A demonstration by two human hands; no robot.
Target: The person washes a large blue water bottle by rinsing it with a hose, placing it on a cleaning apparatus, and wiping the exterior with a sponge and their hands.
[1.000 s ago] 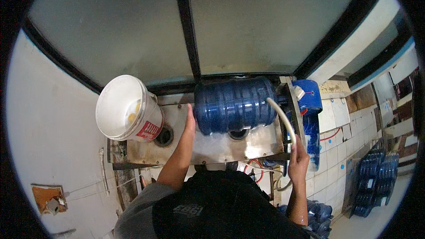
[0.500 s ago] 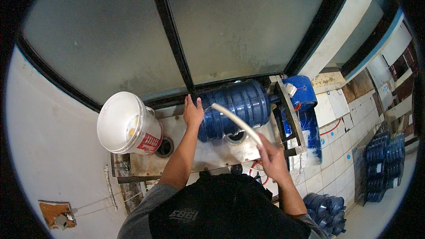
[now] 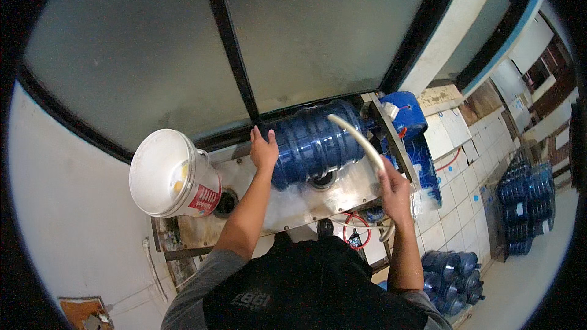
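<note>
A large blue water jug (image 3: 309,146) lies on its side on the metal bench (image 3: 287,209), its neck pointing right. My left hand (image 3: 264,150) rests against the jug's base end, fingers stretched out and apart. In my right hand (image 3: 395,192), fingers wrapped round it, is a pale hose (image 3: 359,137). The hose curves up and left, with its free end over the neck half of the jug. Any water at that end is too faint to make out.
Left of my arm stands a white bucket (image 3: 162,174) with something yellow inside, beside a round drain hole (image 3: 226,201). Frosted window panes (image 3: 324,30) rise behind the bench. A blue drum (image 3: 403,113) stands to the right. Stacked jugs (image 3: 452,278) sit on the floor.
My right hand has moved right and slightly up, carrying the hose end from the jug's base toward its neck. My left hand stays at the base. The view has shifted slightly.
</note>
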